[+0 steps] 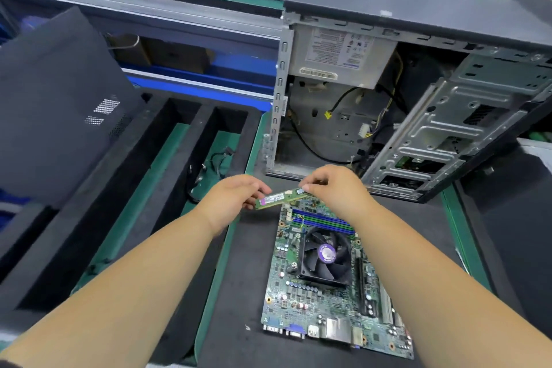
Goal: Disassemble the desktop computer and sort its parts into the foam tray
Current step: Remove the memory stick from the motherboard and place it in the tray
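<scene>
Both hands pinching 1 memory stick [282,198], left hand [236,200], right hand [334,188], above motherboard [328,287]

Both hands, left [236,202] and right [334,188], pinch a memory stick [282,199] (green) above the motherboard [328,293].

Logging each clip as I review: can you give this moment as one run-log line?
left hand: pinches RAM stick | right hand: pinches its other end | stick: clear above motherboard | foam tray: cables only
</scene>
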{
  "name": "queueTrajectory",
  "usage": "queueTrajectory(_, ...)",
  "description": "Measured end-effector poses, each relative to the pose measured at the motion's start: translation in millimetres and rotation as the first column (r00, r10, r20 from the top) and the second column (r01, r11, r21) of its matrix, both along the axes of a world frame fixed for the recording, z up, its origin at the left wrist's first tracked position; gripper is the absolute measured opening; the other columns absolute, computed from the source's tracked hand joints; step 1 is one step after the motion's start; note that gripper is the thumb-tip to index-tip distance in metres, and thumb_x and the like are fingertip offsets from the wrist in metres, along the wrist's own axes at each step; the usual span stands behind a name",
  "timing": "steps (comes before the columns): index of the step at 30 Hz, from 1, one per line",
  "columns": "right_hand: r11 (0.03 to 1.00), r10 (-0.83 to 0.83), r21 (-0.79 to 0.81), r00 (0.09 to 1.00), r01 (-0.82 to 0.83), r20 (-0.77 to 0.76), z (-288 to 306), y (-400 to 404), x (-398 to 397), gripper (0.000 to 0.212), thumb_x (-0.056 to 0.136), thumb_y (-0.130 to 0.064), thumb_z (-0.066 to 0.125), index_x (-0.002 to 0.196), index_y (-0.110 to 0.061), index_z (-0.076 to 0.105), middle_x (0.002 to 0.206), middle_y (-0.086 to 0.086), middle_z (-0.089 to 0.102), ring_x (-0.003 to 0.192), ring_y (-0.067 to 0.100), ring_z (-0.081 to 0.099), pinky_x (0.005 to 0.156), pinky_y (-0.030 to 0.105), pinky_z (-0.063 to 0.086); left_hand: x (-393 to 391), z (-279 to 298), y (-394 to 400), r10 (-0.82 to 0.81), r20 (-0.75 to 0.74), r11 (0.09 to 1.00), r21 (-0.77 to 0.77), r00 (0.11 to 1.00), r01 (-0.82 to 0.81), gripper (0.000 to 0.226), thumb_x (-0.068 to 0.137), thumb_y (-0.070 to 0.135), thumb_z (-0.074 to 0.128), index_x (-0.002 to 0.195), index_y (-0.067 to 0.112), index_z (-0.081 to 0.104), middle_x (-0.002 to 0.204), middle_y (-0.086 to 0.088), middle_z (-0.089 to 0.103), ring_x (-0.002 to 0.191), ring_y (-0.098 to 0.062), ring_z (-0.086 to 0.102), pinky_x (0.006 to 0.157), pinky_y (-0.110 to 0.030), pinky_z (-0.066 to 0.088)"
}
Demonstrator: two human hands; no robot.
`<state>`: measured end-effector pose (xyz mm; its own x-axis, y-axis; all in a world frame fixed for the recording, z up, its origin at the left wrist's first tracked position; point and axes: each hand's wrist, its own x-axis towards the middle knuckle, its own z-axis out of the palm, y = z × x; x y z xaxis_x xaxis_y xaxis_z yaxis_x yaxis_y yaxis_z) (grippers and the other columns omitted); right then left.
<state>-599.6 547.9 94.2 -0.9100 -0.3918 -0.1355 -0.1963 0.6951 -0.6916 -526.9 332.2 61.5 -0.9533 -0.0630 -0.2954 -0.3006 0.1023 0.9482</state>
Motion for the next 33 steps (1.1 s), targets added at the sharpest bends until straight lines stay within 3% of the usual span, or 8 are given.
queueTrajectory(4, 0.999, -0.009, -0.049, 1.000, 0.010, 0.020, 3.0, -27.1, -1.8, 0.006, 0.083, -0.023, 0.074, 0.087, -0.028, 0.076, 0.077, -0.015, 0.066, 0.070, -0.001, 0.056, 0.062, 0.018, 0.039, 9.1, -6.0, -25.4, -0.102, -0.003, 0.987, -0.128, 0.995, 0.101, 0.016, 0.089, 0.020, 0.063, 0.091, 0.030, 0.076, 0.094, -0.002, 0.073, 0.086, -0.012, 0.063, 0.085, -0.028, 0.049)
queueTrajectory(8, 0.997, -0.049, -0.058, 0.998, 0.052, 0.044, 2.1, -42.3, -0.5, 0.013, 0.086, -0.026, 0.071, 0.098, -0.029, 0.072, 0.089, -0.015, 0.068, 0.078, 0.003, 0.060, 0.064, 0.019, 0.041, 16.0, -10.3, -48.7, -0.093, 0.037, 0.981, -0.166, 0.995, 0.098, 0.017, 0.087, 0.023, 0.065, 0.090, 0.036, 0.076, 0.093, 0.002, 0.072, 0.091, -0.013, 0.063, 0.091, -0.030, 0.046)
queueTrajectory(11, 0.982, -0.167, -0.081, 0.985, 0.169, 0.042, 0.7, -40.4, -1.0, 0.009, 0.089, -0.032, 0.065, 0.097, -0.035, 0.069, 0.092, -0.017, 0.064, 0.081, 0.003, 0.059, 0.063, 0.020, 0.042, 20.5, -17.8, -65.5, 0.017, 0.096, 0.987, -0.163, 0.995, -0.001, 0.019, 0.088, 0.021, 0.063, 0.087, 0.034, 0.076, 0.088, 0.005, 0.071, 0.080, -0.010, 0.061, 0.078, -0.025, 0.048)
queueTrajectory(15, 0.957, -0.265, -0.095, 0.960, 0.273, 0.093, -2.1, -33.3, 1.4, 0.008, 0.091, -0.033, 0.062, 0.092, -0.035, 0.070, 0.089, -0.014, 0.064, 0.070, 0.006, 0.059, 0.053, 0.019, 0.044, 16.2, -34.3, -76.7, 0.277, 0.153, 0.952, -0.178, 0.949, -0.250, 0.017, 0.088, 0.017, 0.061, 0.088, 0.027, 0.074, 0.079, 0.012, 0.067, 0.063, -0.002, 0.056, 0.057, -0.019, 0.040)
queueTrajectory(21, 0.936, -0.335, -0.074, 0.936, 0.343, 0.102, -9.1, -18.4, 12.2, 0.011, 0.091, -0.028, 0.061, 0.095, -0.034, 0.068, 0.092, -0.017, 0.065, 0.071, 0.006, 0.061, 0.049, 0.012, 0.044, -16.9, -49.9, -63.0, 0.369, 0.190, 0.926, -0.155, 0.910, -0.343, 0.012, 0.087, 0.012, 0.058, 0.084, 0.019, 0.068, 0.090, -0.002, 0.069, 0.077, -0.017, 0.063, 0.066, -0.027, 0.046)
queueTrajectory(24, 0.918, -0.385, -0.062, 0.919, 0.391, 0.086, -12.2, -5.9, 16.8, 0.011, 0.091, -0.027, 0.061, 0.099, -0.031, 0.068, 0.095, -0.017, 0.064, 0.081, -0.002, 0.058, 0.059, 0.014, 0.041, -28.4, -51.5, -55.8, 0.344, 0.171, 0.903, -0.329, 0.923, -0.276, 0.013, 0.084, 0.017, 0.058, 0.078, 0.022, 0.067, 0.080, 0.004, 0.070, 0.078, -0.019, 0.067, 0.067, -0.029, 0.052)
queueTrajectory(28, 0.900, -0.427, -0.048, 0.899, 0.432, 0.096, -15.8, 13.4, 22.4, 0.011, 0.092, -0.025, 0.061, 0.099, -0.030, 0.068, 0.094, -0.014, 0.064, 0.079, 0.005, 0.060, 0.064, 0.022, 0.043, -32.6, -48.1, -48.7, 0.267, 0.120, 0.802, -0.578, 0.956, -0.151, 0.016, 0.080, 0.014, 0.055, 0.067, 0.019, 0.062, 0.067, 0.006, 0.064, 0.063, -0.024, 0.058, 0.058, -0.026, 0.045)
queueTrajectory(33, 0.883, -0.462, -0.046, 0.882, 0.467, 0.088, -21.1, 30.0, 27.2, 0.010, 0.091, -0.024, 0.060, 0.095, -0.030, 0.067, 0.092, -0.011, 0.065, 0.083, 0.012, 0.064, 0.064, 0.024, 0.044, -29.9, -41.5, -44.6, 0.234, 0.107, 0.728, -0.678, 0.966, -0.101, 0.014, 0.082, 0.015, 0.055, 0.075, 0.025, 0.061, 0.078, 0.010, 0.062, 0.067, -0.008, 0.054, 0.051, -0.023, 0.037)
